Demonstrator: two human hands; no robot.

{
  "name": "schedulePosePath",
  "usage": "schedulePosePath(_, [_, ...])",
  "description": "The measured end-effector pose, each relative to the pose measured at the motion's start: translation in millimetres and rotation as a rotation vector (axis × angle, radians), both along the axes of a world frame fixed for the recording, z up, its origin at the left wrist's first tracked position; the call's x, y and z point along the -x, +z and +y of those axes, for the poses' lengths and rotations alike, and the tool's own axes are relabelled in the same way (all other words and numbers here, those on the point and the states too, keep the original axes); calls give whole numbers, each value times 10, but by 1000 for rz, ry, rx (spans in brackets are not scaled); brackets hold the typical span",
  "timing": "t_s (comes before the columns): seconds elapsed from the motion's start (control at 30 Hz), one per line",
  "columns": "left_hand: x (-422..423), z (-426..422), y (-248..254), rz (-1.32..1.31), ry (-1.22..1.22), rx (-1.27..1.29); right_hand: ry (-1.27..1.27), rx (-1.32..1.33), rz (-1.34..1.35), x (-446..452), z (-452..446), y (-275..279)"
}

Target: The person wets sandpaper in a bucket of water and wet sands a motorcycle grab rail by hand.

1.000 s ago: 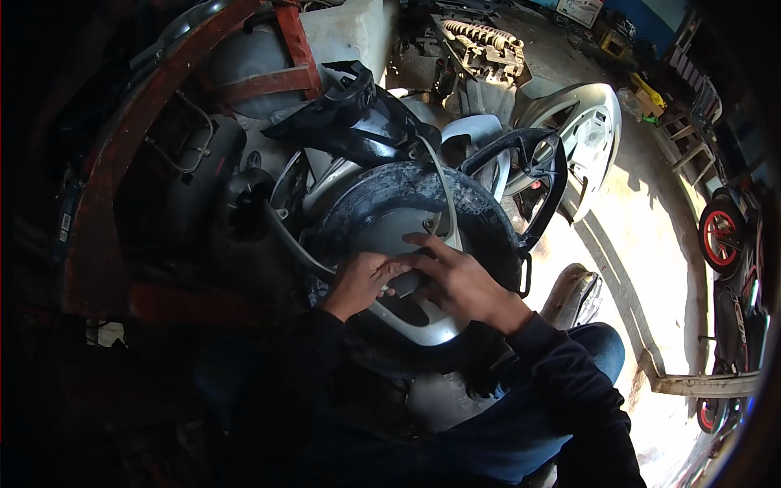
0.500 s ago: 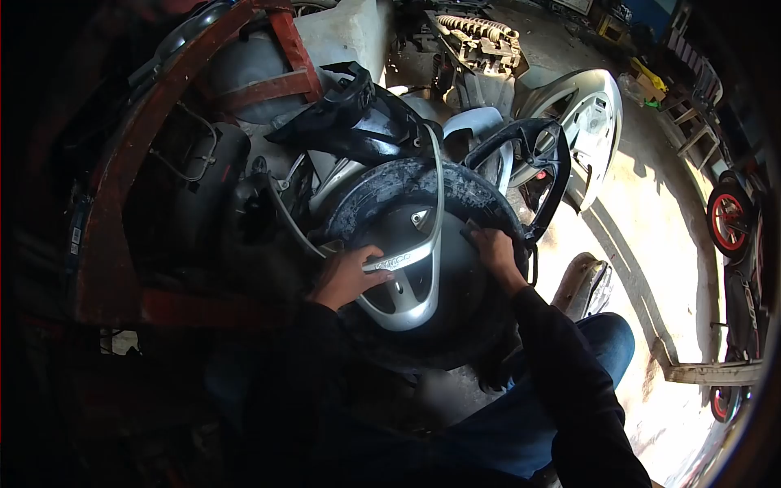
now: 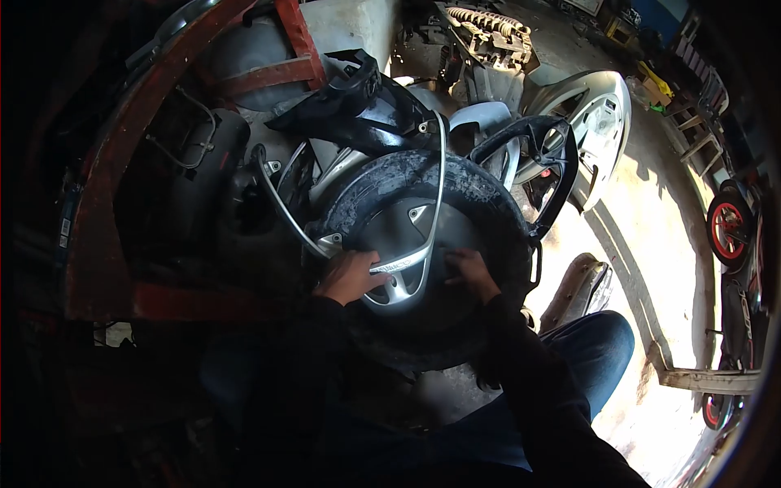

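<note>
A silver scooter trim panel (image 3: 396, 293) with raised lettering and long curved arms rests over a worn black tyre (image 3: 480, 179). My left hand (image 3: 351, 276) is closed on the panel's left side, thumb and fingers around the lettered bar. To the right of the panel, just off its edge, my right hand (image 3: 473, 272) has its fingers bent together. A small dark piece seems to be in them, but shadow hides what it is. Within the tyre's ring lies a dark round surface (image 3: 455, 313), partly covered by the panel and my right hand.
A black plastic fairing (image 3: 370, 114) lies beyond the tyre, with a black grab rail (image 3: 561, 179) and a silver body panel (image 3: 610, 122) to its right. A red metal frame (image 3: 106, 187) stands at left. Motorcycle wheels with red rims (image 3: 726, 226) are far right.
The silver panel has tilted, its lower end moving up and its arms showing more. My right hand has moved left and down, closer to the panel. My left hand keeps its grip.
</note>
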State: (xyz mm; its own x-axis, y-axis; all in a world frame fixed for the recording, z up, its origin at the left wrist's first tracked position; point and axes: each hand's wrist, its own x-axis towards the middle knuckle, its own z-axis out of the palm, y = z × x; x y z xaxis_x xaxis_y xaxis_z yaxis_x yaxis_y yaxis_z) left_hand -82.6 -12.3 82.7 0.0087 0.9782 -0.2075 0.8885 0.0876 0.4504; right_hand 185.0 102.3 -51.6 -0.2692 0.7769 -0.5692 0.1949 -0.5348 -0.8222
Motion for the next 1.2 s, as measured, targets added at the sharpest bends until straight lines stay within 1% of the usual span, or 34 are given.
schedulePosePath(0.03, [-12,-4,-46,47,-22,-33,-109,21,123,4,17,187])
schedulePosePath(0.07, [-23,-8,-84,93,-48,-67,-108,17,120,-15,64,299])
schedulePosePath(0.13, [-51,-27,-118,65,-47,-101,-58,26,339,-92,195,526])
schedulePosePath(0.2, [-106,-16,-48,37,-46,-136,-15,-9,315,-70,196,789])
schedulePosePath(0.27, [-219,3,171,-92,44,-23,62,-91,287,82,83,1026])
schedulePosePath(0.3, [-233,31,207,-68,-9,9,86,-57,309,159,19,1117])
schedulePosePath(0.33, [-237,27,184,-63,-5,10,90,-56,313,220,-39,1180])
schedulePosePath(0.37, [-238,30,132,-69,26,-29,151,-54,341,274,-88,1246])
schedulePosePath(0.43, [-263,27,191,-70,56,-83,249,-54,381,369,-180,1335])
schedulePosePath(0.47, [-259,31,225,-70,56,-87,250,-57,380,384,-190,1351])
schedulePosePath(0.53, [-256,37,287,-68,100,-1,265,-29,388,409,-208,1385])
schedulePosePath(0.57, [-239,28,240,-68,100,-2,265,-31,388,413,-230,1398])
schedulePosePath(0.63, [-226,7,170,-24,70,-166,344,-90,359,416,-299,1531])
schedulePosePath(0.67, [-213,11,134,-25,68,-165,341,-89,358,413,-298,1516])
schedulePosePath(0.73, [-231,25,291,-25,81,-35,313,0,380,402,-289,1473])
schedulePosePath(0.77, [-230,36,315,-26,81,-33,312,3,379,391,-285,1450])
schedulePosePath(0.83, [-218,53,345,-39,96,48,189,45,447,392,-264,1432])
schedulePosePath(0.87, [-211,41,360,-40,98,52,189,49,447,370,-206,1436])
schedulePosePath(0.93, [-195,20,387,6,33,47,27,-44,487,206,4,1410])
schedulePosePath(0.97, [-186,9,371,4,33,50,-11,-149,339,98,86,1316])
schedulePosePath(1.0, [-171,4,357,20,-8,52,-49,-256,190,4,202,1111])
schedulePosePath(1.03, [-162,1,341,35,-47,52,-99,-245,102,-76,228,794])
schedulePosePath(1.07, [-152,2,251,36,-44,50,-98,-239,-167,-80,213,520])
schedulePosePath(1.1, [-133,5,106,27,-27,-19,8,-152,-322,-77,154,283])
schedulePosePath(1.13, [-115,0,24,20,-11,-87,247,-322,-518,-173,192,-468])
schedulePosePath(1.17, [-112,11,41,51,-41,-84,452,-518,-722,-269,231,-1209])
schedulePosePath(1.2, [-108,7,29,60,-41,-82,467,-561,-765,-292,173,-1594])
